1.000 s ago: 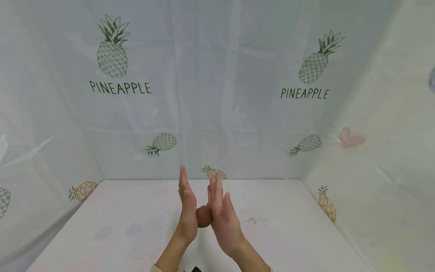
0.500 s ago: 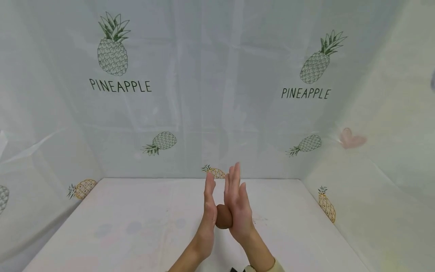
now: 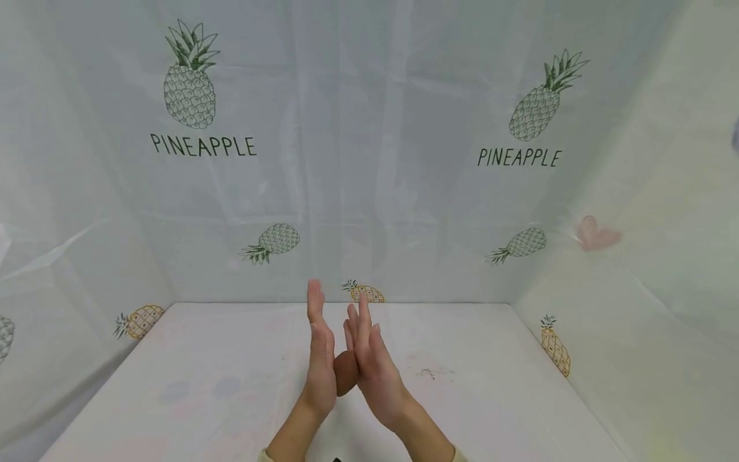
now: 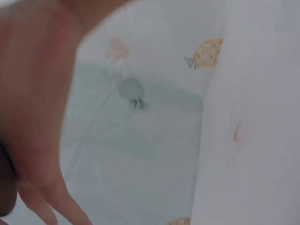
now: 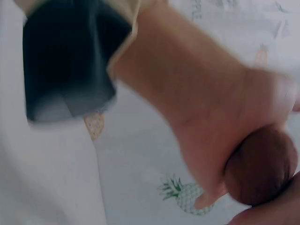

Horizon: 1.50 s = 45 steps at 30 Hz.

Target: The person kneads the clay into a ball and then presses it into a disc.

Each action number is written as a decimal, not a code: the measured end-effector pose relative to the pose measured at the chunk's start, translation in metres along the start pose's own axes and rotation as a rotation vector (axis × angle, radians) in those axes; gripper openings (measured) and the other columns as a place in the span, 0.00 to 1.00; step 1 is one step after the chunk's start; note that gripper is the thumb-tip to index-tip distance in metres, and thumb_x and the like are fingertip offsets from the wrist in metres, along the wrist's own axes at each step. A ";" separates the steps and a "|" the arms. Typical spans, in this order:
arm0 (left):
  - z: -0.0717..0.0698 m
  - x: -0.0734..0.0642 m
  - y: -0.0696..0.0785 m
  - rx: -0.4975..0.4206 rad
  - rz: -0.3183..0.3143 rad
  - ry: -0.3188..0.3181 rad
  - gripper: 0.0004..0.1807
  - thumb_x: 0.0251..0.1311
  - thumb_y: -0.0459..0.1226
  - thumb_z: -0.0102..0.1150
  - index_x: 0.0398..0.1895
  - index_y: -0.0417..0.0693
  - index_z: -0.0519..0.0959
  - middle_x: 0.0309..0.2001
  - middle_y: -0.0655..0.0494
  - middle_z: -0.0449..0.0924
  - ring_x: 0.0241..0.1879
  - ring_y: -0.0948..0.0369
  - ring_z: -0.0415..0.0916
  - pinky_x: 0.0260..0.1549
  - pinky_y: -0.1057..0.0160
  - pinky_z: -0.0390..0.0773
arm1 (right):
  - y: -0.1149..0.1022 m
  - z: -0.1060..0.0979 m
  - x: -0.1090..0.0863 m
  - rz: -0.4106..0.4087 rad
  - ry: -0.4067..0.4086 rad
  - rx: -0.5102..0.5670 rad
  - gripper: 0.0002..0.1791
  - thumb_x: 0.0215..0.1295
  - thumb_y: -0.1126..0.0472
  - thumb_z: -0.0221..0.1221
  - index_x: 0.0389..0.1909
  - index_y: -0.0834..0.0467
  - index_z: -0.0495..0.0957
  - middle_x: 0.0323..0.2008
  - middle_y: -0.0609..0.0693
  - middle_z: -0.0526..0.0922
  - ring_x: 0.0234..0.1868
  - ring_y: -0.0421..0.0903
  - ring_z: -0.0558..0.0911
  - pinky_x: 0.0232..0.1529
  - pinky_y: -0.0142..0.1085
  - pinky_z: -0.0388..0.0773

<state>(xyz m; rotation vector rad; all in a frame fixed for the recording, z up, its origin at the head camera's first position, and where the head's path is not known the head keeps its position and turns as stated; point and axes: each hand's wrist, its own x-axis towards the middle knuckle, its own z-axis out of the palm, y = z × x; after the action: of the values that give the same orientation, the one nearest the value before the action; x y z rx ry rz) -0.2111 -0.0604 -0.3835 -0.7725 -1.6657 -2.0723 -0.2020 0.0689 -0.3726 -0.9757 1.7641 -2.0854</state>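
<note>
Between the two palms is a smooth brown ball (image 3: 346, 373) that looks like clay, slightly longer than wide. My left hand (image 3: 319, 366) presses it from the left, fingers straight and pointing up and away. From the other side my right hand (image 3: 378, 378) presses with straight fingers, its palm tilted toward the left one. The right wrist view shows the ball (image 5: 261, 166) up close against the left palm (image 5: 220, 108). In the left wrist view only part of the ball (image 4: 5, 183) appears at the edge, below the right hand (image 4: 37, 93).
A white table (image 3: 231, 359) lies under the hands. Small reddish-brown crumbs (image 3: 427, 373) mark it right of them. A pale curtain (image 3: 369, 160) printed with pineapples hangs behind and on both sides. A dark wrist device (image 5: 70, 61) sits at the left sleeve.
Both hands swung to the right with the ball, then came back left to about where they began. The ball now looks more elongated and tilted between the palms.
</note>
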 end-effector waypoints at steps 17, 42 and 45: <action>0.012 -0.008 -0.022 0.071 -0.191 -0.029 0.31 0.81 0.59 0.09 0.85 0.83 0.31 0.85 0.66 0.26 0.85 0.54 0.19 0.73 0.23 0.28 | -0.019 -0.004 -0.007 -0.206 0.109 -0.022 0.33 0.80 0.36 0.09 0.83 0.30 0.18 0.84 0.35 0.21 0.85 0.46 0.23 0.75 0.64 0.11; -0.003 0.002 -0.001 0.006 -0.107 0.041 0.34 0.79 0.66 0.15 0.84 0.86 0.30 0.84 0.75 0.20 0.82 0.57 0.11 0.75 0.29 0.22 | -0.005 0.007 -0.003 -0.031 0.002 -0.089 0.31 0.82 0.36 0.13 0.82 0.25 0.22 0.84 0.34 0.21 0.85 0.47 0.24 0.77 0.66 0.18; -0.003 0.002 -0.009 0.073 -0.145 0.064 0.32 0.80 0.64 0.16 0.84 0.87 0.31 0.84 0.75 0.23 0.83 0.57 0.16 0.75 0.26 0.26 | -0.012 0.007 -0.006 -0.088 0.019 -0.048 0.32 0.82 0.36 0.11 0.83 0.29 0.21 0.84 0.34 0.21 0.84 0.46 0.22 0.77 0.65 0.15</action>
<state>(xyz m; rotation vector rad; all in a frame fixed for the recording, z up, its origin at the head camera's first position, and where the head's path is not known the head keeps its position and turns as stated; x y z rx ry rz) -0.2184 -0.0610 -0.3900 -0.5713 -1.7989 -2.0948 -0.1904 0.0691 -0.3627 -1.0685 1.8192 -2.1210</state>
